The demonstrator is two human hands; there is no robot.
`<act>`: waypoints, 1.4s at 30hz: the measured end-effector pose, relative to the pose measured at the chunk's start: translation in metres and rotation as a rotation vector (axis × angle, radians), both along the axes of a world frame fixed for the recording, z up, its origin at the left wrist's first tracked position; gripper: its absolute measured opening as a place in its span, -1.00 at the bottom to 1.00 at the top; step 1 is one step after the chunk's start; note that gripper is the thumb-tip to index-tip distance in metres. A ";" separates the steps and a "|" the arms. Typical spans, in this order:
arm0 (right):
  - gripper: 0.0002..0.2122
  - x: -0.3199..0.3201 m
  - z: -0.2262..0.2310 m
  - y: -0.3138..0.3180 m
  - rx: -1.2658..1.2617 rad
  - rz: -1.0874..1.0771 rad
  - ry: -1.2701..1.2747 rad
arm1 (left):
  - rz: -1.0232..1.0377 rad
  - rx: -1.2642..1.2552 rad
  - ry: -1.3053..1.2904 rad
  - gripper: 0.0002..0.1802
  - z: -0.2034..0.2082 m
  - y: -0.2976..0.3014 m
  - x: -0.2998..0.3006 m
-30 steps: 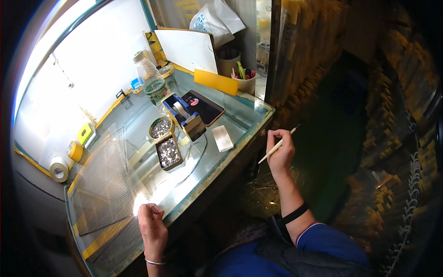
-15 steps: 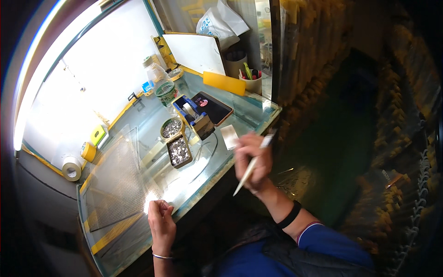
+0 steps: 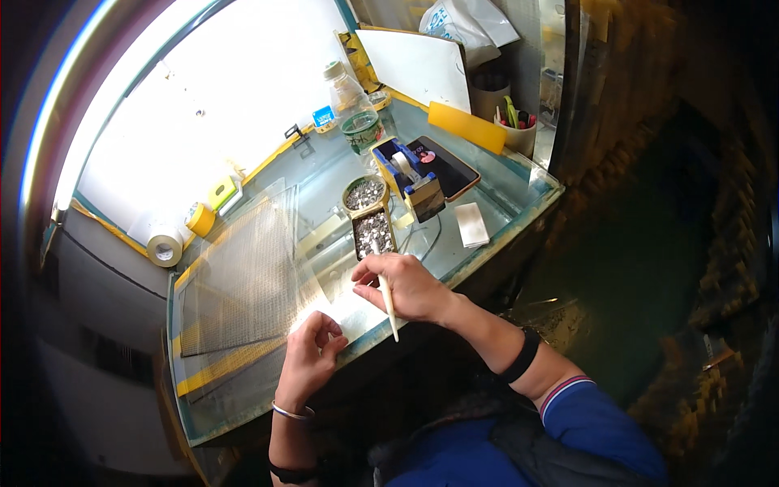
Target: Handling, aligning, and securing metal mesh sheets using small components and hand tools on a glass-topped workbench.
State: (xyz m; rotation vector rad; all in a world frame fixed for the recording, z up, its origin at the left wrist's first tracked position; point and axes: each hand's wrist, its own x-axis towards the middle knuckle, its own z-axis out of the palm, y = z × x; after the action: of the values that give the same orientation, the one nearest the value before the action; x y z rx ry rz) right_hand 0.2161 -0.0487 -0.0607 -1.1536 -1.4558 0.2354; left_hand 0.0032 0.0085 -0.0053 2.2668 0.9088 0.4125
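Held in my right hand [image 3: 410, 288] is a pale, tapered, stick-like tool [image 3: 389, 308], its thin end pointing down past the glass edge. Its other end reaches up to the rectangular tin [image 3: 375, 234] of small silvery pieces. A round tin [image 3: 365, 193] of similar pieces adjoins it. My left hand [image 3: 312, 349] is at the table's front edge, fingers curled in toward the thumb. Whether anything tiny is between them is hidden. Under and between the hands, bright glare whitens the glass tabletop [image 3: 272, 403].
A ribbed clear sheet [image 3: 243, 276] lies on the left. Behind the tins stand a tape dispenser [image 3: 414, 183], a phone [image 3: 450, 170] and a plastic bottle [image 3: 355, 114]. A white card [image 3: 471, 225] is at right, a pen cup [image 3: 519, 134] farther back, tape rolls [image 3: 165, 250] far left.
My right hand has moved left with the tool, from beside the white card to the rectangular tin. My left hand has turned slightly, its thumb now more visible. The view has shifted.
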 end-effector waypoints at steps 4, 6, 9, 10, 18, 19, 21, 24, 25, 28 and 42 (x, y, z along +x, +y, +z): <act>-0.84 0.001 0.005 -0.004 -0.090 0.041 0.103 | -0.066 0.178 0.030 -0.82 -0.009 -0.004 -0.003; -0.85 0.001 0.005 -0.005 -0.091 0.028 0.073 | -0.097 0.232 -0.014 -0.82 -0.011 -0.008 -0.004; -0.86 0.001 0.004 -0.004 -0.044 0.002 0.054 | -0.081 0.227 -0.008 -0.81 -0.002 -0.011 -0.002; -0.86 0.000 0.004 -0.004 -0.048 0.019 0.046 | -0.128 0.273 -0.019 -0.79 0.002 -0.010 -0.001; -0.88 -0.003 0.009 -0.014 0.039 -0.295 0.181 | -0.202 0.239 -0.202 -0.81 0.051 0.031 0.074; -0.89 -0.004 0.007 -0.012 0.033 -0.282 0.187 | -0.180 0.293 -0.192 -0.78 0.050 0.036 0.082; -0.89 -0.005 0.007 -0.011 0.034 -0.266 0.179 | -0.162 0.298 -0.189 -0.74 0.045 0.046 0.098; -0.89 -0.004 0.007 -0.012 0.057 -0.264 0.184 | -0.196 0.274 -0.191 -0.76 0.034 0.055 0.110; -0.89 -0.004 0.008 -0.012 0.063 -0.272 0.173 | -0.190 0.277 -0.199 -0.76 0.031 0.058 0.112; -0.89 -0.004 0.008 -0.013 0.055 -0.280 0.165 | -0.195 0.210 -0.270 -0.78 0.030 0.061 0.115; -0.90 -0.004 0.006 -0.013 0.055 -0.305 0.189 | -0.157 -0.031 -0.301 -0.80 0.028 0.067 0.109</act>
State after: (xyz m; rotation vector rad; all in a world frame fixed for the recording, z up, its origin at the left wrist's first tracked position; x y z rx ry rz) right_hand 0.2120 -0.0612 -0.0549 -1.2552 -1.0990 0.0881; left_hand 0.1122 0.0759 0.0223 2.1540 0.5760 0.6430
